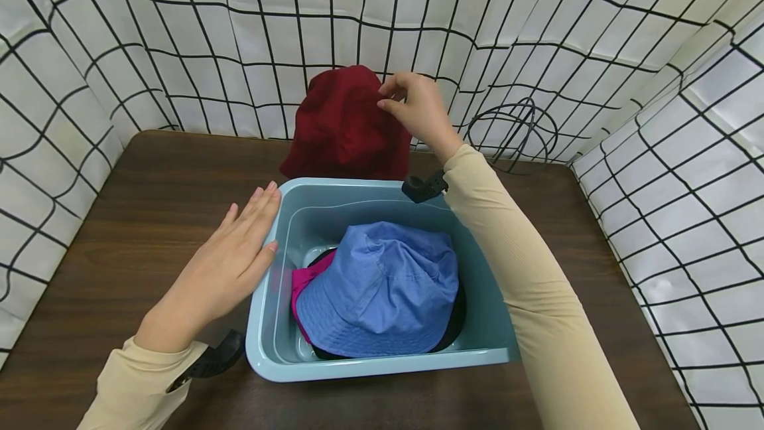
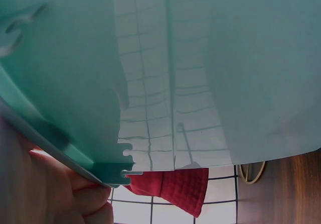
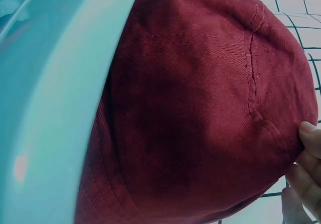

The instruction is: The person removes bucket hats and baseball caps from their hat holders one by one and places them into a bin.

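Head: right hand [image 1: 420, 110] pinches red hat [image 1: 349, 128] at worktop's [image 1: 167, 198] back edge; left hand [image 1: 223, 264], fingers straight, touches tub [image 1: 382, 369].

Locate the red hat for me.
In the head view, the red hat is above centre, just beyond the far side of the light-blue bin, its right edge pinched by the right hand.

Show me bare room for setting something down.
Bare table: between the left grid wall and left hand, and between the right sleeve and right grid wall. Crowded: behind the tub, where the right hand pinches the red hat, wire coil to its right; and mid-tub, where the blue hat overlaps pink cloth.
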The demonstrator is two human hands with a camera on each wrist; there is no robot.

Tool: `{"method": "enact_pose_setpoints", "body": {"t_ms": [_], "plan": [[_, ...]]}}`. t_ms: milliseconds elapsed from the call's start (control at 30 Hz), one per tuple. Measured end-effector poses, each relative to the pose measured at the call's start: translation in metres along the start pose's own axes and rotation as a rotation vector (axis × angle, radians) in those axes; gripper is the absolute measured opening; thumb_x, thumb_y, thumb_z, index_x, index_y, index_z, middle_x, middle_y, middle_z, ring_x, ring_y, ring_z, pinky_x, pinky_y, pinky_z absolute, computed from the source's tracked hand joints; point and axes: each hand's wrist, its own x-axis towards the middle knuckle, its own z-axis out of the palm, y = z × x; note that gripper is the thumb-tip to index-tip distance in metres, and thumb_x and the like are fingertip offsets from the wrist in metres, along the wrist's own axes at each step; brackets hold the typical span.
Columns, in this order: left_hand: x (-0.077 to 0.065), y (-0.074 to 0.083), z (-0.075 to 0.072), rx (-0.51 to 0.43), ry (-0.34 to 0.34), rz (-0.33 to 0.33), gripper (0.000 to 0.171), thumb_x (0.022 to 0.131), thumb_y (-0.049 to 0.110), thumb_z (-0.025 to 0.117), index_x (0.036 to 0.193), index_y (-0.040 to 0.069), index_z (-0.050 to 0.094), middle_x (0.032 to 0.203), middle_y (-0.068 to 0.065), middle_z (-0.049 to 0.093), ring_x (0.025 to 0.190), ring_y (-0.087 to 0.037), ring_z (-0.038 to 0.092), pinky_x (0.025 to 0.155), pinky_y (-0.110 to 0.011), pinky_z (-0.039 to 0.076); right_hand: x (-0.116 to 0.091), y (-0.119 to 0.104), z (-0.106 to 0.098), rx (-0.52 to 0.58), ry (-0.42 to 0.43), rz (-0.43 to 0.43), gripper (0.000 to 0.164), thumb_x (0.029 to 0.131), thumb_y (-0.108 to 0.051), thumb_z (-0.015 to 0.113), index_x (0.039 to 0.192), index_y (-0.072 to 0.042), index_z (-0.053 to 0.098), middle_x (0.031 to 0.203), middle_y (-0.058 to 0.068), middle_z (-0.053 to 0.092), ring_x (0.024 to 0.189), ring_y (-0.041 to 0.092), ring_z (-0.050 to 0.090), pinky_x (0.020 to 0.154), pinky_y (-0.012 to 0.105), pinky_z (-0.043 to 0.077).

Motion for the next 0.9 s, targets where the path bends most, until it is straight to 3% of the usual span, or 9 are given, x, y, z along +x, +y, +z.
{"method": "enact_pose_setpoints", "body": {"t_ms": [167, 433, 700, 900], "plan": [[-0.0002, 0.0003, -0.0001, -0.001, -0.001, -0.005, 0.066, 0.094, 0.02, 0.048, 0.15, 0.004, 0.016, 0.155, -0.015, 0.018, 0.142, -0.033, 0.015, 0.112, -0.053, 0.011, 0.0007, 0.0005, 0.0019, -0.004, 0.025, -0.019, 0.011, 0.089, -0.011, 0.065, 0.097, -0.004, 0.068, 0.095, 0.007, 0.067, 0.088, 0.015, 0.06, 0.077, 0.026, 0.046], [0.0002, 0.0012, -0.0001, 0.005, -0.009, -0.018, 0.067, 0.094, 0.021, 0.049, 0.15, 0.004, 0.017, 0.155, -0.014, 0.018, 0.142, -0.033, 0.015, 0.112, -0.054, 0.013, 0.0003, 0.0001, 0.0016, 0.078, 0.077, -0.013, 0.008, 0.089, -0.009, 0.064, 0.093, -0.003, 0.068, 0.092, 0.007, 0.067, 0.083, 0.014, 0.058, 0.069, 0.022, 0.044], [-0.0002, -0.0011, 0.001, -0.004, 0.008, 0.013, 0.064, 0.096, 0.019, 0.046, 0.15, 0.003, 0.016, 0.155, -0.015, 0.017, 0.142, -0.032, 0.014, 0.112, -0.053, 0.011, 0.0011, -0.0022, 0.0022, 0.152, 0.13, -0.012, 0.003, 0.092, -0.009, 0.06, 0.089, -0.007, 0.062, 0.096, 0.008, 0.064, 0.087, 0.014, 0.056, 0.075, 0.02, 0.042], [-0.0004, -0.0014, 0.0012, -0.006, 0.011, 0.015, 0.065, 0.096, 0.019, 0.046, 0.15, 0.003, 0.015, 0.155, -0.014, 0.017, 0.142, -0.032, 0.014, 0.112, -0.053, 0.01, 0.002, -0.003, 0.002, 0.2, 0.145, 0.002, 0.007, 0.096, -0.009, 0.054, 0.097, -0.003, 0.056, 0.099, 0.008, 0.059, 0.089, 0.014, 0.055, 0.076, 0.019, 0.041]]}}
